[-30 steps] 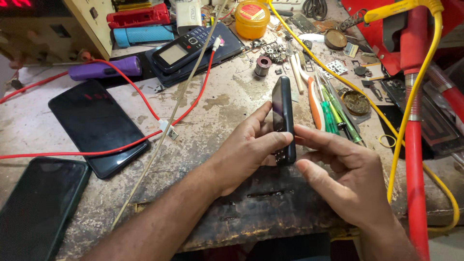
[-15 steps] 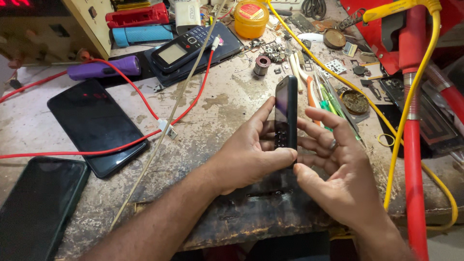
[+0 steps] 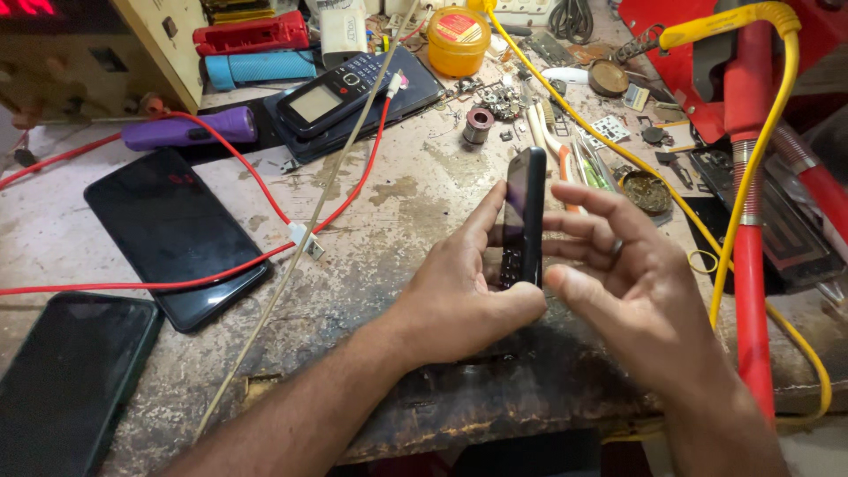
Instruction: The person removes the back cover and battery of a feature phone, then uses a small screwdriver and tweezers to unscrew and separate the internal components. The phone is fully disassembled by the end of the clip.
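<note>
Since a moment ago the right hand (image 3: 640, 291) has let go and opened, fingers spread just beside the small black keypad phone (image 3: 523, 216), which now stands more upright on its lower end over the bench; the left hand (image 3: 464, 287) alone grips it, thumb at the base and fingers up its back, keypad facing the open palm. Below them the workbench (image 3: 397, 203) is a worn, stained slab (pale, scuffed, darker and cracked along its near edge); a red cable (image 3: 238, 265) loops across it past a black smartphone (image 3: 172, 234) lying flat, and a second dark smartphone (image 3: 66, 380) sits at the near left corner. Farther back lie a purple tube (image 3: 190, 131), another keypad phone (image 3: 331, 95) on a dark slab, a yellow tin (image 3: 458, 40) and a scatter of small parts and tools; on the right a red stand (image 3: 751, 247) rises with a yellow cable (image 3: 760, 132) draped along it.
</note>
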